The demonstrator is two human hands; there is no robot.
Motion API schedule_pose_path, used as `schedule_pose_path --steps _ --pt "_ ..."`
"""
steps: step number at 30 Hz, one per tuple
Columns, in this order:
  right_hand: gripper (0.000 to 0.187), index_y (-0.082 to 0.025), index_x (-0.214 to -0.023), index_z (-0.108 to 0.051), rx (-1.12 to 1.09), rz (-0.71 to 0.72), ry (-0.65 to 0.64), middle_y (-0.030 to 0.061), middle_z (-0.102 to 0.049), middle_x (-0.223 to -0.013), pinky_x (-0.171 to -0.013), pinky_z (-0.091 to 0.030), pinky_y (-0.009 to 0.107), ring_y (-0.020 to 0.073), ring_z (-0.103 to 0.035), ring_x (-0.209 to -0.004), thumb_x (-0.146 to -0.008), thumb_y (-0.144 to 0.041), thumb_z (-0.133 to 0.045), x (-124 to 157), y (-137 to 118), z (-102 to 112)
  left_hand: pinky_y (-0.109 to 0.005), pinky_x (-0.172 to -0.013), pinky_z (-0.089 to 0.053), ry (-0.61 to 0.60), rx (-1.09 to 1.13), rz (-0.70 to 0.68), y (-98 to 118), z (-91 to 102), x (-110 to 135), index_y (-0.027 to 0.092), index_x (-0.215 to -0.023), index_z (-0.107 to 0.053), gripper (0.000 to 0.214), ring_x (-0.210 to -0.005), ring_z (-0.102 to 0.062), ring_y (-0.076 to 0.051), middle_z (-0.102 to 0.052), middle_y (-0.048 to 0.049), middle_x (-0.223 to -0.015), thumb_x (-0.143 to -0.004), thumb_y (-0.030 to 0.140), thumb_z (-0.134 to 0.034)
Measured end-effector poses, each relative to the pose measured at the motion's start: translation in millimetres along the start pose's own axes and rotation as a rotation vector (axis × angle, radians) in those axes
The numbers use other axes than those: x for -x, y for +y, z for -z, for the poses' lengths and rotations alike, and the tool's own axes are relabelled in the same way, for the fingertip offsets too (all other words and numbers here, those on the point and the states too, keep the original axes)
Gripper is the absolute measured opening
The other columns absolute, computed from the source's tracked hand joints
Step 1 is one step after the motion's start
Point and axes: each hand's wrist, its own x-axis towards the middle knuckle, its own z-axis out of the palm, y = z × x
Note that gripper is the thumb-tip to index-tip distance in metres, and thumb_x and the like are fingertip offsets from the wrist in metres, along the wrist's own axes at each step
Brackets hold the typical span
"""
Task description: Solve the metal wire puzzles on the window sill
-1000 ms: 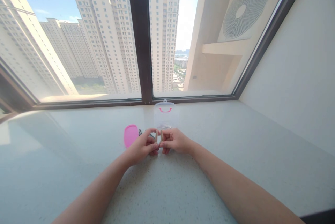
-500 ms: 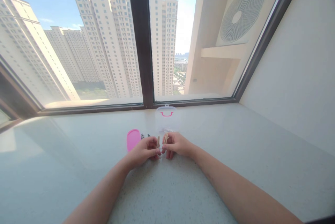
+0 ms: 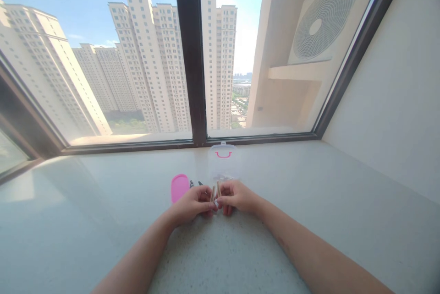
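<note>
My left hand (image 3: pixel 195 203) and my right hand (image 3: pixel 238 197) are close together above the pale speckled counter (image 3: pixel 220 253), fingertips almost meeting. Pinched upright between my left thumb and fingers is a slim tan stick-like piece (image 3: pixel 212 193). A similar slim tan piece (image 3: pixel 218 188) stands in the pinch of my right hand. Something small and whitish (image 3: pixel 216 203) shows between the thumbs, too small to name. Just beyond my left hand lie a pink oblong tray or lid (image 3: pixel 179 187) and small dark items (image 3: pixel 191 184), partly hidden by the fingers.
A see-through plastic box (image 3: pixel 223 166) with a pink handle stands behind my hands, by the window frame (image 3: pixel 197 138). Small clear items lie at its front. A white wall (image 3: pixel 388 101) bounds the counter on the right.
The view has shifted slightly, so everything sits a little lower and further right. The two tan pieces are closer together, and the whitish bit between the thumbs shows more clearly.
</note>
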Motion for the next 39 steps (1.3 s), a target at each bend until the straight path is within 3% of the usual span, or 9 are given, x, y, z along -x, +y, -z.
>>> schedule_pose_path --steps 11,22,39 --pt "0.035 -0.011 -0.08 -0.059 0.008 -0.049 -0.039 0.0035 -0.062 -0.066 -0.042 -0.046 0.019 0.0109 -0.059 -0.048 -0.072 -0.044 -0.065 -0.1 -5.7 -1.8 -0.025 -0.052 -0.048 0.028 -0.034 0.03 1.7 1.6 -0.6 0.015 -0.09 -0.05 0.031 -0.055 -0.062 -0.014 -0.068 -0.0082 -0.079 -0.074 0.036 -0.064" --pt "0.026 -0.013 -0.076 -0.052 -0.031 -0.088 -0.136 0.0007 -0.061 -0.056 -0.039 -0.042 0.018 0.0099 -0.054 -0.041 -0.07 -0.036 -0.063 1.8 -12.7 1.9 -0.026 -0.055 -0.047 0.004 -0.051 0.021 -1.1 6.6 -0.9 0.015 -0.089 -0.051 0.032 -0.06 -0.062 -0.014 -0.067 -0.007 -0.077 -0.073 0.04 -0.064" --pt "0.027 -0.014 -0.079 -0.051 -0.018 -0.08 -0.109 0.0014 -0.06 -0.058 -0.04 -0.042 0.017 0.0106 -0.057 -0.044 -0.078 -0.04 -0.057 0.0 -10.6 -0.3 -0.027 -0.06 -0.048 -0.003 -0.043 0.057 3.6 5.9 1.6 0.015 -0.091 -0.053 0.031 -0.065 -0.062 -0.014 -0.066 -0.0077 -0.08 -0.074 0.038 -0.064"
